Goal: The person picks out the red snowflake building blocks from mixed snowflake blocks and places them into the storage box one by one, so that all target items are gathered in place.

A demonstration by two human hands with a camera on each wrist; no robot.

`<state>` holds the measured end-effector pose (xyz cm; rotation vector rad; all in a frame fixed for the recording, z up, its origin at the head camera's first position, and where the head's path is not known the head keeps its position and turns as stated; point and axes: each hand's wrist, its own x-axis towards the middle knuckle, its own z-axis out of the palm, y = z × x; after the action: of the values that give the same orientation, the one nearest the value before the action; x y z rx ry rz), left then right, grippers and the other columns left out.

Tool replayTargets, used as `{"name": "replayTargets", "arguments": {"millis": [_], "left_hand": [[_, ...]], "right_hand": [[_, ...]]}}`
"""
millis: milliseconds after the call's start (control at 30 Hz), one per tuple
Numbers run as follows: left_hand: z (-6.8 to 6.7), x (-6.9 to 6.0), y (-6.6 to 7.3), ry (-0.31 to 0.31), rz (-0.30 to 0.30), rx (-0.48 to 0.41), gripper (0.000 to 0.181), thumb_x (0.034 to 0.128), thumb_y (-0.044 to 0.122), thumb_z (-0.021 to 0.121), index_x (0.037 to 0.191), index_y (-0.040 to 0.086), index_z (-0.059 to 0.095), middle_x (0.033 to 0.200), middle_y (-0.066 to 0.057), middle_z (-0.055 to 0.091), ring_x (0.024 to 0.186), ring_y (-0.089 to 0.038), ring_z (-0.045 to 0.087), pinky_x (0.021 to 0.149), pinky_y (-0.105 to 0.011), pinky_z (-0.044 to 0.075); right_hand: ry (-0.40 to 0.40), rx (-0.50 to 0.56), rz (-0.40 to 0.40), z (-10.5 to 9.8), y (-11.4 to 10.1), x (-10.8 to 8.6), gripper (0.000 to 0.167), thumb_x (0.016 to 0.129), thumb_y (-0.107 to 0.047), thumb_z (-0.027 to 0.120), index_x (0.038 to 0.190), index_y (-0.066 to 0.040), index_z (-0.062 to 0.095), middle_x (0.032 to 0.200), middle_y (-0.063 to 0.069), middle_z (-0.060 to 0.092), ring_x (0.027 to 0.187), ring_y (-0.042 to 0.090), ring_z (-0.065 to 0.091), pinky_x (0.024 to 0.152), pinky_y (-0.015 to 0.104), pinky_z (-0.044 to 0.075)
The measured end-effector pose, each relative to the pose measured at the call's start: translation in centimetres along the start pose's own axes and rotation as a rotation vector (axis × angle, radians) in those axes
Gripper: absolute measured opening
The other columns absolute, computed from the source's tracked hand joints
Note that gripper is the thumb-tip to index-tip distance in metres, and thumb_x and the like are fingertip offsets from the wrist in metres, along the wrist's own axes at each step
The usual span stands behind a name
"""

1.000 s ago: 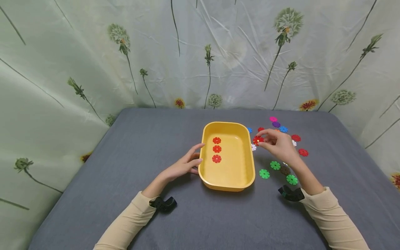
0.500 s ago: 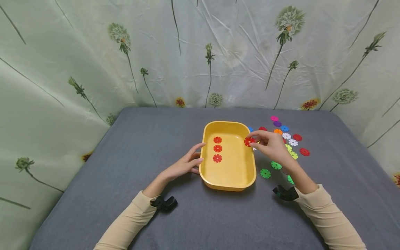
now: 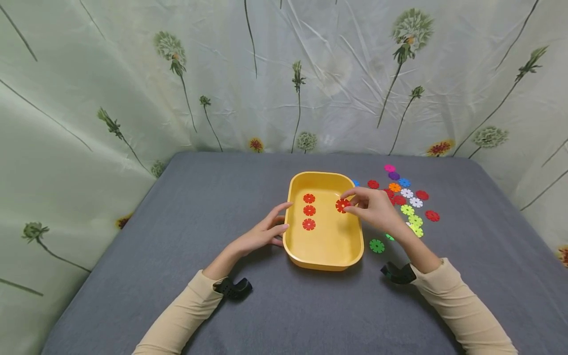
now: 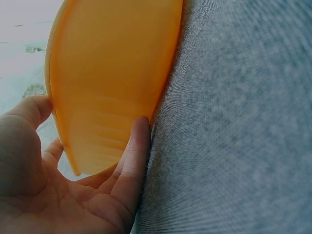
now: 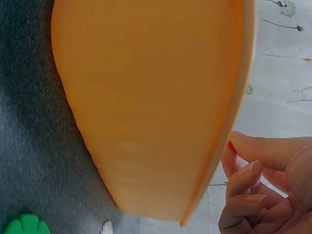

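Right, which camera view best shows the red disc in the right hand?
The head view: the red disc shows nearly whole, pinched by the right hand, seen against the yellow tub. The right wrist view shows at most a sliver; the left wrist view, none of it.

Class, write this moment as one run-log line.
Right hand: pinches red disc over yellow tub | Left hand: touches tub's side | In tub: three red discs, one row | On table, right: loose multicoloured discs
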<state>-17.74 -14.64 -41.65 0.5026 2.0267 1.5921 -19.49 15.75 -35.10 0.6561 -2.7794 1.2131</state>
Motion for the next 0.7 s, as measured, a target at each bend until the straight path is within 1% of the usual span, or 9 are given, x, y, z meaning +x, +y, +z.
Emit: {"name": "replayTargets", "arguments": {"millis": [133, 367, 567, 700], "left_hand": [[0.0, 0.0, 0.1, 0.001, -0.005, -0.002, 0.059, 0.0990, 0.026, 0.046, 0.146, 0.038, 0.013, 0.148, -0.018, 0.028, 0.123, -0.034, 0.050, 0.089, -0.040, 0.055], [0.1, -0.1, 0.4, 0.000, -0.005, 0.000, 0.058, 0.0992, 0.025, 0.045, 0.146, 0.040, 0.014, 0.148, -0.018, 0.029, 0.122, -0.033, 0.050, 0.089, -0.040, 0.055], [0.1, -0.1, 0.3, -0.001, -0.001, 0.001, 0.058, 0.0993, 0.025, 0.045, 0.146, 0.037, 0.014, 0.149, -0.018, 0.027, 0.123, -0.034, 0.049, 0.089, -0.040, 0.055], [0.1, -0.1, 0.3, -0.001, 0.003, 0.000, 0.058, 0.0994, 0.024, 0.045, 0.147, 0.035, 0.013, 0.148, -0.019, 0.028, 0.123, -0.035, 0.050, 0.089, -0.040, 0.055]], "right_hand": [[-0.027, 0.005, -0.009, 0.4, -0.1, 0.2, 0.024, 0.080, -0.008, 0.072, 0.103, -0.007, 0.068, 0.080, 0.010, 0.068, 0.060, 0.011, 0.051, 0.052, 0.018, 0.043], [-0.066, -0.038, -0.058, 1.1, -0.3, 0.6, 0.019, 0.079, -0.010, 0.073, 0.098, -0.011, 0.071, 0.078, 0.006, 0.070, 0.060, 0.013, 0.051, 0.052, 0.019, 0.042], [-0.105, -0.064, -0.082, 1.6, -0.8, 0.8, 0.018, 0.079, -0.010, 0.073, 0.097, -0.011, 0.073, 0.079, 0.004, 0.072, 0.063, 0.012, 0.052, 0.054, 0.019, 0.043], [-0.144, -0.052, -0.098, 2.0, -1.1, 1.0, 0.018, 0.080, -0.009, 0.073, 0.097, -0.011, 0.073, 0.080, 0.003, 0.073, 0.064, 0.010, 0.054, 0.055, 0.018, 0.044]]}}
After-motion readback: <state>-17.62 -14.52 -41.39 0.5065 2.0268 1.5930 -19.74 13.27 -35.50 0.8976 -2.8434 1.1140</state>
